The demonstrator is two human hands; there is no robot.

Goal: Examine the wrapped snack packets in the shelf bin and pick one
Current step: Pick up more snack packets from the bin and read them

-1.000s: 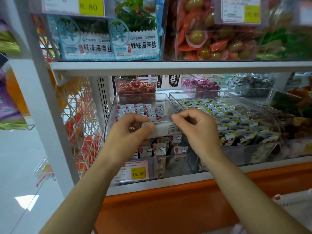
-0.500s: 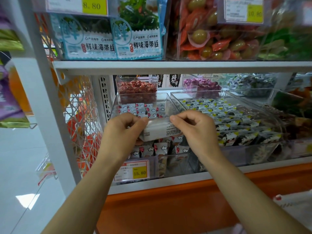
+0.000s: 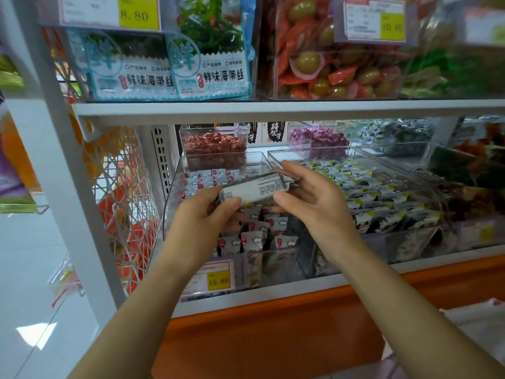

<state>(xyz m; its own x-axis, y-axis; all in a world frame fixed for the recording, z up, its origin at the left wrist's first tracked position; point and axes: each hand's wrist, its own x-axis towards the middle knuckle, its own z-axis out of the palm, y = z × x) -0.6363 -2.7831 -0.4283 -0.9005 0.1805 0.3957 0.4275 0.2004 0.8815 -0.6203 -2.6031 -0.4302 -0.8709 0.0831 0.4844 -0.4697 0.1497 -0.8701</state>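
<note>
The small white foil-wrapped snack packet with fine black print (image 3: 252, 188) is held in the air above the front half of the clear plastic shelf bin (image 3: 170, 192), its long axis running left to right and tilted up toward the right. The left hand (image 3: 199, 228) pinches its lower left end between thumb and fingers (image 3: 231, 207). The right hand (image 3: 318, 206) is at the higher right end, its fingers loosely spread around that end; the packet's tip seems to touch them, though I cannot tell how firmly. Both hands are equally near, so turning it over looks like a two-handed twist.

Below, the bin holds many small grey wrapped packets with red spots and white clouds (image 3: 257, 236). The neighbouring clear bin (image 3: 426, 184), toward the right edge of the shelf, holds dark packets with yellow corners (image 3: 379, 198).
</note>
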